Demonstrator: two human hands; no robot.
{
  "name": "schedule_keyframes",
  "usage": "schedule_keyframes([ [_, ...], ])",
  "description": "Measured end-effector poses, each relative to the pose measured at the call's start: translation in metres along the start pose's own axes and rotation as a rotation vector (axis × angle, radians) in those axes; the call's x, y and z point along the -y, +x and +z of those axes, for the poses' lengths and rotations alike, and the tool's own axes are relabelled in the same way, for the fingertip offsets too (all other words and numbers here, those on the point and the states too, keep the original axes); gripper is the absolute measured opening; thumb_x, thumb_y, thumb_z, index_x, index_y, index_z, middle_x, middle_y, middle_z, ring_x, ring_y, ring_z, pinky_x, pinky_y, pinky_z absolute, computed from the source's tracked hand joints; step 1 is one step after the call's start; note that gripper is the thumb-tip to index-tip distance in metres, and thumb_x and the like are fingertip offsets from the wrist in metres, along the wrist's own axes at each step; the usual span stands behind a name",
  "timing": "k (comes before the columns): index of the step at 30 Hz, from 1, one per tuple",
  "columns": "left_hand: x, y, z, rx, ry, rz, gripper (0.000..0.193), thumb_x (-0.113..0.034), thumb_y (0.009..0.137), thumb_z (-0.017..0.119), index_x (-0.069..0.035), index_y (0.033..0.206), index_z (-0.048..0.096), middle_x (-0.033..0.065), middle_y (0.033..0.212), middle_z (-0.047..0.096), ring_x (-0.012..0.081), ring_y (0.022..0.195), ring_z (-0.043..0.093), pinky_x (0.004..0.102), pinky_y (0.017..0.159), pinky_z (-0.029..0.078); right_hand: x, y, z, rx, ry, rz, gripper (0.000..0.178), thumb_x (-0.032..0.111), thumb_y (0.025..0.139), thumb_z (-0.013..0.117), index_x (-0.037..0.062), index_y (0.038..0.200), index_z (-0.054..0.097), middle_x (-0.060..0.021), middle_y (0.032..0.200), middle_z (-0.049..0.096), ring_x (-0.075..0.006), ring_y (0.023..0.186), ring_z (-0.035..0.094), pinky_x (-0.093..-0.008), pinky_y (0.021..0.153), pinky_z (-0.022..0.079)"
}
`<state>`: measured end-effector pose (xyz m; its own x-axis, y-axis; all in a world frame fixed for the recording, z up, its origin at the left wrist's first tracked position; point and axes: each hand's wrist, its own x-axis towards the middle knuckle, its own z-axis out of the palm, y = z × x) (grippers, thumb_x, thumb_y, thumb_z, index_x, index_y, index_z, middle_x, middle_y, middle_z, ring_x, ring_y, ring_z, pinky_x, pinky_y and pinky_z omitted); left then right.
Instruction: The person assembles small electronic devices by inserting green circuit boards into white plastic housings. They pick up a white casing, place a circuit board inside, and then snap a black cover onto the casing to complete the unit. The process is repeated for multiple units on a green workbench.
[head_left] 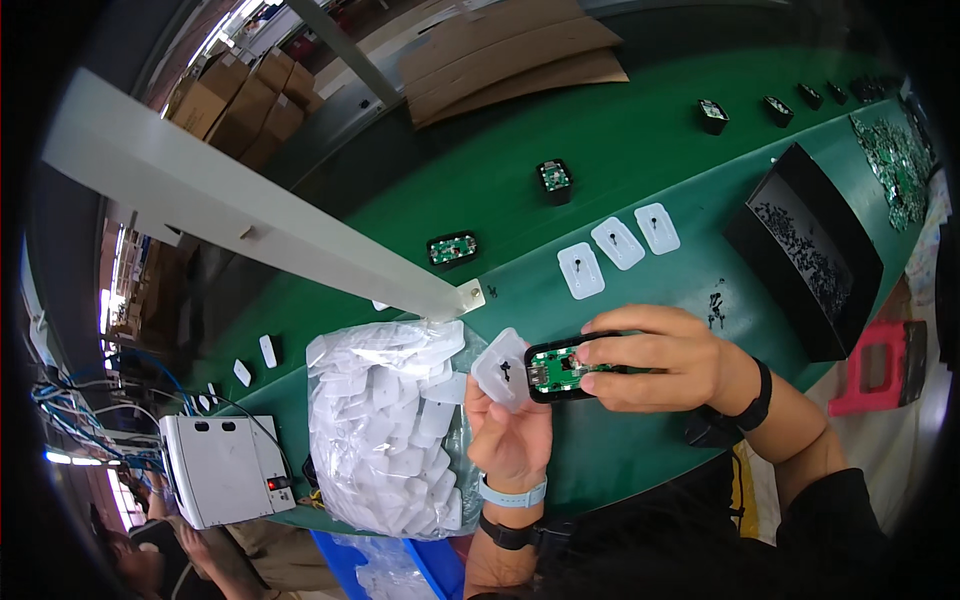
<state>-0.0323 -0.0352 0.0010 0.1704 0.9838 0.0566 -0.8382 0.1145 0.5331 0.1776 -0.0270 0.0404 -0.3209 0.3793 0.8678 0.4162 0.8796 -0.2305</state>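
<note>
Between the fingers of my left hand (pixel 512 445) is a translucent white plastic cover (pixel 500 372), tilted, with small black parts lying in it. My right hand (pixel 655 360) grips a black plastic housing (pixel 541 392) that has a green circuit board (pixel 556 369) inside. The housing's left end is right beside the cover; whether they touch I cannot tell. Ahead of my hands lie three more white covers, the nearest one (pixel 581 270) with a small black part on it. A few loose black parts (pixel 716 308) lie on the green table beyond my right hand.
A clear bag of white covers (pixel 385 430) sits left of my hands. At right stands a black box (pixel 815 260) holding small black parts, with circuit boards (pixel 893 165) heaped beyond. Several housings, one here (pixel 553 178), stand on the green belt. A white post (pixel 250 200) slants across the left.
</note>
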Motion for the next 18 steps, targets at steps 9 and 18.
schedule_keyframes([
  [9, 0.0010, 0.0006, -0.0072, 0.105, -0.098, -0.026, 0.043, -0.011, 0.089, 0.071, 0.001, 0.127, 0.055, 0.0218, 0.134, 0.058, 0.0337, 0.124, 0.059, 0.0480, 0.104, 0.051, 0.0016, 0.0038, -0.0014, 0.020, 0.075, 0.033, 0.025, -0.001, 0.067, 0.082, -0.0017, 0.089, 0.071, -0.0143, 0.101, 0.069, -0.0351, 0.088, 0.070, -0.0372, 0.068, 0.061],
  [18, 0.0041, -0.0001, -0.0054, 0.122, -0.057, -0.030, 0.041, -0.011, 0.090, 0.070, 0.001, 0.126, 0.055, 0.0201, 0.133, 0.058, 0.0326, 0.122, 0.060, 0.0499, 0.098, 0.056, 0.0059, 0.0031, -0.0021, 0.027, 0.084, 0.135, 0.025, -0.004, 0.064, 0.081, -0.0019, 0.087, 0.071, -0.0143, 0.099, 0.069, -0.0347, 0.086, 0.070, -0.0368, 0.069, 0.061],
])
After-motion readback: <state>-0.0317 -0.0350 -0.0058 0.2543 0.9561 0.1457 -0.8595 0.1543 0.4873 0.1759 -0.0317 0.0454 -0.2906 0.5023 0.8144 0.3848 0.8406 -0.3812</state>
